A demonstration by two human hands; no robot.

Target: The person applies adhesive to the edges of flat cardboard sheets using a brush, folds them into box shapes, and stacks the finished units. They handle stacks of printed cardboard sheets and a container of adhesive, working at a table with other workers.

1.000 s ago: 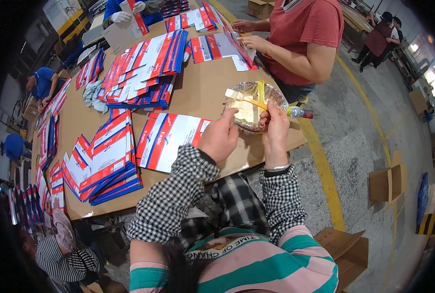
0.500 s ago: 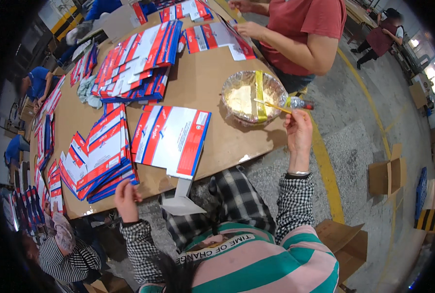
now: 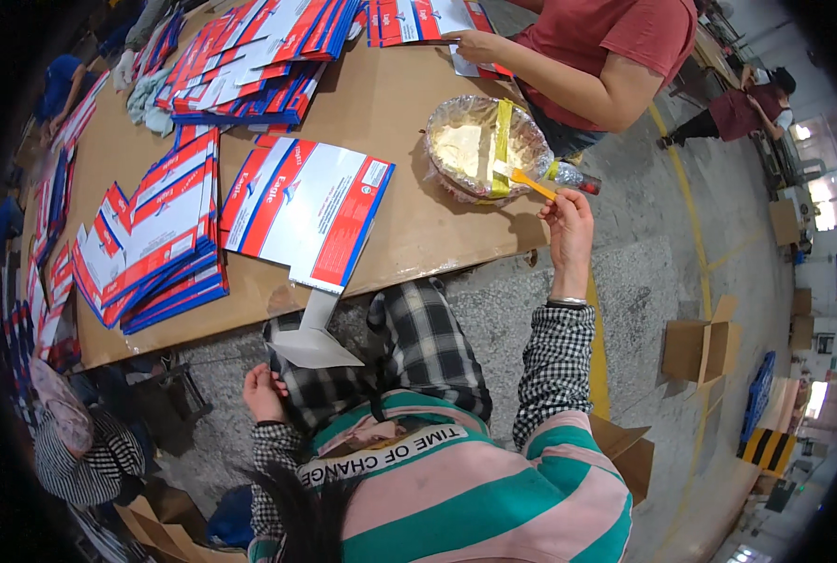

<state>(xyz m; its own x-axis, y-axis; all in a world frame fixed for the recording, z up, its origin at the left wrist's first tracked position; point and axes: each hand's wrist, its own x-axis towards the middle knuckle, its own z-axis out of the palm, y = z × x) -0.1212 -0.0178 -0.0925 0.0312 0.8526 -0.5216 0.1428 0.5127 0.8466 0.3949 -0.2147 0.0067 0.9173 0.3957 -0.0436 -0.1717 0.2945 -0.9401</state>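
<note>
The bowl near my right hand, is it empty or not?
Not empty: pale stuff shows inside the bowl, beside the yellow strip across it. How deep it goes, I cannot tell.

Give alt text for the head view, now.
A person's right hand holds a yellow-handled brush at a plastic-lined bowl of pale contents on a brown table; the left hand is beside checked trousers. Red, white and blue flat cartons lie stacked at left.

Red-shirted co-worker [image 3: 601,56], head beyond top edge
</note>
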